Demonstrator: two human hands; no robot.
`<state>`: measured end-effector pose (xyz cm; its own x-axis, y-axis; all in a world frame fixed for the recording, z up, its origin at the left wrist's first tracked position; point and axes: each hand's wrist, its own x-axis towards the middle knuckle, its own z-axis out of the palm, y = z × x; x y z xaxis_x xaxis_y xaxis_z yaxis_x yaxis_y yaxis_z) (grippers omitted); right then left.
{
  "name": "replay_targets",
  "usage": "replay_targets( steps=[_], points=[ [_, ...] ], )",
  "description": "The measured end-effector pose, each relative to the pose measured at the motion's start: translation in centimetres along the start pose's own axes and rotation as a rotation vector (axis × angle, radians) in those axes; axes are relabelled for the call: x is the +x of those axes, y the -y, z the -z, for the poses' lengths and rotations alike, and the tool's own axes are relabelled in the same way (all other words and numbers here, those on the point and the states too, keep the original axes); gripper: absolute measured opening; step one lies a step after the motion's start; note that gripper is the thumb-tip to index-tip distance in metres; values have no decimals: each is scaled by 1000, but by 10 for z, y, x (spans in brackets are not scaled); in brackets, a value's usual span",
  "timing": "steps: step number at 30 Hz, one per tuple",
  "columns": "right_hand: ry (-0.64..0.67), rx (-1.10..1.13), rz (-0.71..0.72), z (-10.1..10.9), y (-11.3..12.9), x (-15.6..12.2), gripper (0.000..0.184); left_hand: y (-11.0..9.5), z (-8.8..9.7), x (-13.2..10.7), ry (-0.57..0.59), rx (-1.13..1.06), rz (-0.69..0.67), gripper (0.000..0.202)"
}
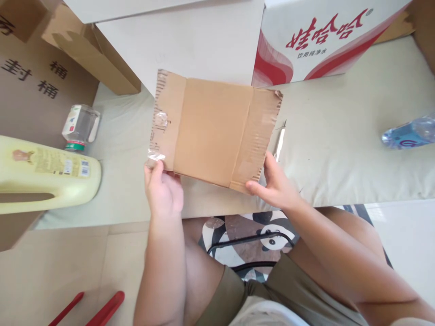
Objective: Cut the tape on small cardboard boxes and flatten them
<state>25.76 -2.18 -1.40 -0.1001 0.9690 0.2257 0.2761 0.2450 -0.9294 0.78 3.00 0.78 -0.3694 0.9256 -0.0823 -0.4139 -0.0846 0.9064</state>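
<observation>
A piece of brown cardboard (212,129) with two creases and rough, torn side edges is held up in front of me. Bits of clear tape cling to its left edge. My left hand (165,188) pinches the lower left corner, thumb on the face and the other fingers behind. At the lower right corner my right hand (273,183) grips the edge between thumb and fingers. Just beyond that edge a white pen-like tool with a thin dark tip (280,142) lies on the pale cloth, its lower end close to my right hand.
White boxes, one with red lettering (322,43), stand behind the cardboard. At left are a large yellow jug (44,174), a clear bottle with a green cap (80,127) and brown cartons (112,63). A water bottle (409,132) lies far right on the pale cloth (340,149).
</observation>
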Motion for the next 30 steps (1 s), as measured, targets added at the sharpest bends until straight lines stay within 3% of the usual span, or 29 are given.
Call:
replay_targets(
  steps=[3, 6, 11, 17, 20, 24, 27, 30],
  points=[
    [45, 90, 4, 0, -1, -2, 93, 1, -7, -3, 30, -9, -103, 12],
    [87, 119, 7, 1, -2, -3, 98, 6, -7, -5, 47, 25, -160, 14],
    [23, 114, 21, -2, -5, -7, 73, 17, -3, -6, 109, 187, -159, 39],
    [-180, 164, 23, -7, -4, -6, 51, 25, 3, -3, 126, 238, -162, 49],
    [-259, 155, -39, -6, 2, -4, 43, 27, 10, 0, 171, 258, -157, 53],
    [-315, 129, -160, -1, 3, -1, 36, 23, 13, -1, 120, 294, -221, 53],
    [-398, 158, -212, 3, -4, 1, 36, 13, 11, -6, 120, 216, -143, 50],
    [-471, 247, -261, 6, -15, 3, 35, 2, 13, -7, 202, 165, -14, 38]
  ],
)
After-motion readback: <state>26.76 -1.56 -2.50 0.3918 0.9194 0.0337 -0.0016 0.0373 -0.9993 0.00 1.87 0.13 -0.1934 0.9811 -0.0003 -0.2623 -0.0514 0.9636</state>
